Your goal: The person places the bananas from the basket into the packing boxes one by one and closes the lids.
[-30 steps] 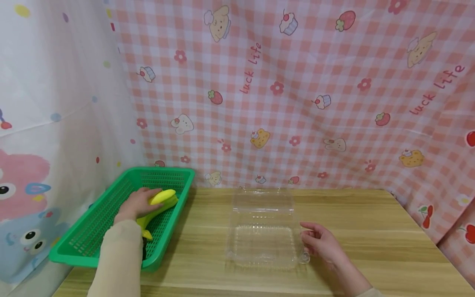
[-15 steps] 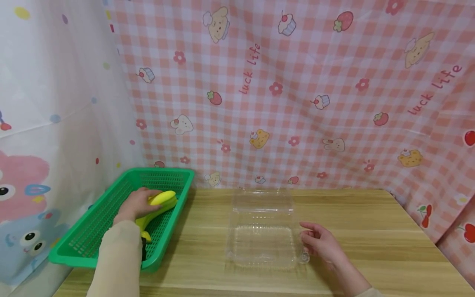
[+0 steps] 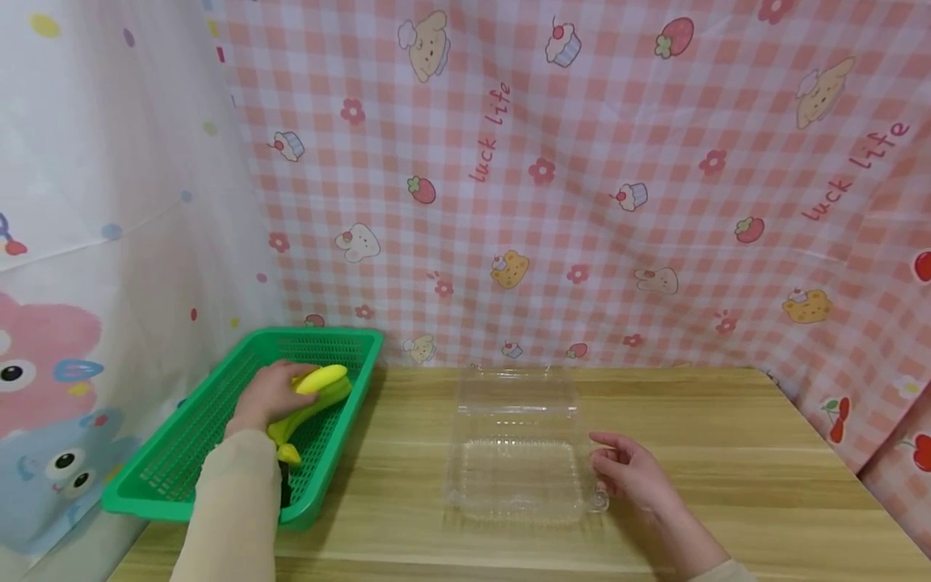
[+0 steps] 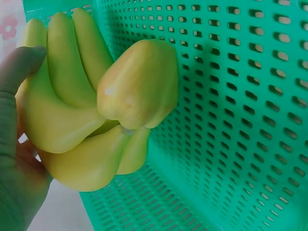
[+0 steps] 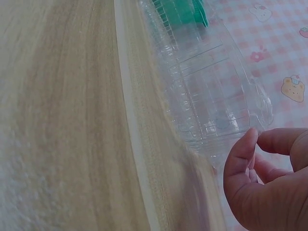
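Bananas [image 3: 314,392] sit in the green basket [image 3: 182,453], your left hand [image 3: 267,396] wrapped around them. Your right hand [image 3: 631,473], fingers loosely curled, rests against the clear box [image 3: 516,453] on the table [image 3: 727,453].

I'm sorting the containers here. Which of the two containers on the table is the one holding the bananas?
The green mesh basket at the table's left end. The left hand grips the bananas inside it. The clear plastic clamshell box, by the right hand, holds nothing.

Bananas [image 3: 314,394] in basket [image 3: 182,461] at table [image 3: 727,453] left; open clamshell box [image 3: 518,461] center, w/ curtain [image 3: 582,178] behind
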Action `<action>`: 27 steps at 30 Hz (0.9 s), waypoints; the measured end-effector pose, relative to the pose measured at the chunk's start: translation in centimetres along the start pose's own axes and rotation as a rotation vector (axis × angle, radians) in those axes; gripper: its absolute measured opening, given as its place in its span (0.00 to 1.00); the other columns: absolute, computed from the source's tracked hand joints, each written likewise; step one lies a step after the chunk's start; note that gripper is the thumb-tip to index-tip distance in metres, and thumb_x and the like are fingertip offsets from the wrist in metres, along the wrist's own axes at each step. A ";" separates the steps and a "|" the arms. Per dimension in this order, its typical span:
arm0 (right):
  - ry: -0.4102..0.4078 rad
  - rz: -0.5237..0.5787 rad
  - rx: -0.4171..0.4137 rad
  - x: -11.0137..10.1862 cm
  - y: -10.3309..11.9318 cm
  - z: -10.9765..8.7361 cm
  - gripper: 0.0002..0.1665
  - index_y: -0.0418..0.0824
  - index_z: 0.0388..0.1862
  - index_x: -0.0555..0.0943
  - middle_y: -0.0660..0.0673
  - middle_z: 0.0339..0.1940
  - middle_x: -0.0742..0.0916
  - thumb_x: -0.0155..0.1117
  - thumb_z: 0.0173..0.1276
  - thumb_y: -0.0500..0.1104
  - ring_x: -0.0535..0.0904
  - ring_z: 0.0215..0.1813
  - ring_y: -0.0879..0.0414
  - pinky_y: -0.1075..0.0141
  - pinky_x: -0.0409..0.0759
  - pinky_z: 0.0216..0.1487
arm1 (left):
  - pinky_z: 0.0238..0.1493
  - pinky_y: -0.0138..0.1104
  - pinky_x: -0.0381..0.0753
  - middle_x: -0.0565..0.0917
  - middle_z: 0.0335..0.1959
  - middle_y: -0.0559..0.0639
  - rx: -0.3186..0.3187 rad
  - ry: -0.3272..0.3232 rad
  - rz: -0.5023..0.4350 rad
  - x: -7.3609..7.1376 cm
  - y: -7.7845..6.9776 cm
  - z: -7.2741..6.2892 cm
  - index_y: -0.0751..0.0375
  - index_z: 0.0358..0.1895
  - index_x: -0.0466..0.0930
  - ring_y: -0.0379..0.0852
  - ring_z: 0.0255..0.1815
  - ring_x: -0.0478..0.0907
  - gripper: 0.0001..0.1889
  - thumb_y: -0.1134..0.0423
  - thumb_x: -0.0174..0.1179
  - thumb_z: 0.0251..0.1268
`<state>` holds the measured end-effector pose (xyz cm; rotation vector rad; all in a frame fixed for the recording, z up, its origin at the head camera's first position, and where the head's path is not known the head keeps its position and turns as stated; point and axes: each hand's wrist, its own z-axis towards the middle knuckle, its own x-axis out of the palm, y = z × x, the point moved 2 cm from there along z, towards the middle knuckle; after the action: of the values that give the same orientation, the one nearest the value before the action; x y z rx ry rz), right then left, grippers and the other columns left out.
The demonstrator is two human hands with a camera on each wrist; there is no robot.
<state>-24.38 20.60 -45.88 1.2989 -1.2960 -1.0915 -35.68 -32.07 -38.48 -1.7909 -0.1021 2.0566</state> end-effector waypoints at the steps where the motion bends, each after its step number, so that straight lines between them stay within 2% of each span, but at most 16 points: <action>1: 0.000 0.004 0.001 0.0 0.0 0.0 0.29 0.20 0.70 0.59 0.47 0.36 0.78 0.53 0.73 0.28 0.73 0.31 0.61 0.73 0.78 0.30 | 0.48 0.55 0.76 0.78 0.55 0.69 0.000 -0.010 -0.003 -0.1 -0.1 0.0 0.63 0.62 0.79 0.64 0.51 0.75 0.28 0.57 0.68 0.58; 9: 0.000 0.009 -0.004 0.0 0.2 -0.2 0.29 0.20 0.69 0.59 0.48 0.35 0.79 0.53 0.73 0.27 0.74 0.30 0.61 0.73 0.78 0.29 | 0.48 0.55 0.76 0.78 0.56 0.69 0.012 -0.043 -0.029 -1.1 -0.8 0.2 0.64 0.63 0.78 0.64 0.52 0.75 0.28 0.58 0.67 0.59; 19: -0.010 0.007 -0.004 0.2 0.3 -0.2 0.29 0.21 0.69 0.60 0.47 0.36 0.78 0.53 0.73 0.28 0.73 0.29 0.61 0.72 0.77 0.29 | 0.48 0.55 0.76 0.79 0.56 0.67 0.045 -0.083 0.018 -3.1 -1.9 0.3 0.62 0.62 0.79 0.62 0.50 0.74 0.27 0.57 0.67 0.59; 27: -0.011 -0.001 0.001 0.2 0.3 -0.3 0.29 0.20 0.69 0.60 0.47 0.35 0.79 0.54 0.73 0.28 0.74 0.29 0.60 0.72 0.77 0.29 | 0.43 0.50 0.76 0.81 0.54 0.64 0.127 -0.138 0.042 -4.4 -3.0 0.2 0.61 0.60 0.81 0.58 0.45 0.75 0.25 0.58 0.67 0.58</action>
<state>-24.14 20.38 -45.51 1.2966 -1.3043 -1.0998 -34.67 -30.80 -33.38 -1.5884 0.0264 2.1644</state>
